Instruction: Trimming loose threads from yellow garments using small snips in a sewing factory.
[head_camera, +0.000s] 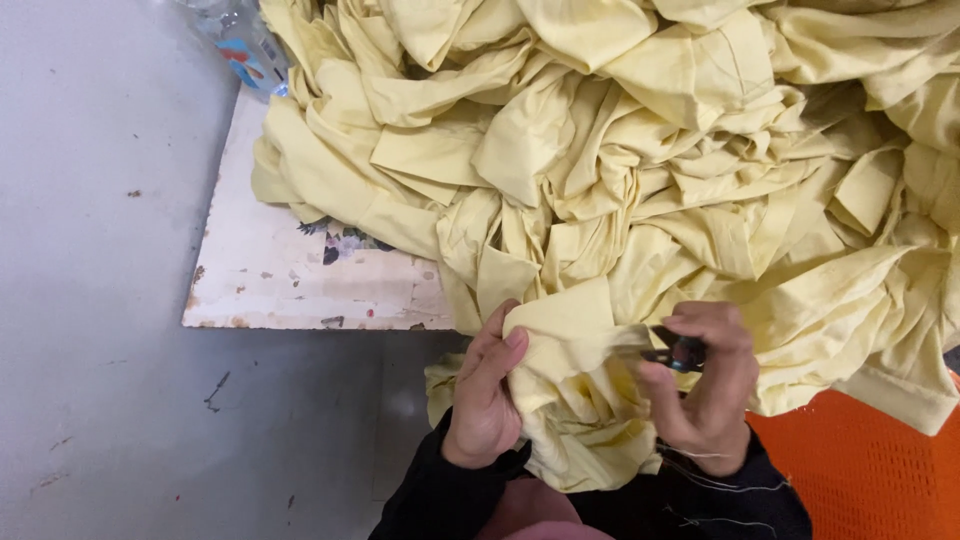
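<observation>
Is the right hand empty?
No: the right hand pinches a small dark clipper against the yellow cloth that the left hand holds.

Both arms come up from the bottom in dark sleeves. Left hand (485, 395) is curled with fingers wrapped and thumb pressed over what it grips. Right hand (705, 385) sits just beside it, fingers bent in a pinch, palm facing left.
</observation>
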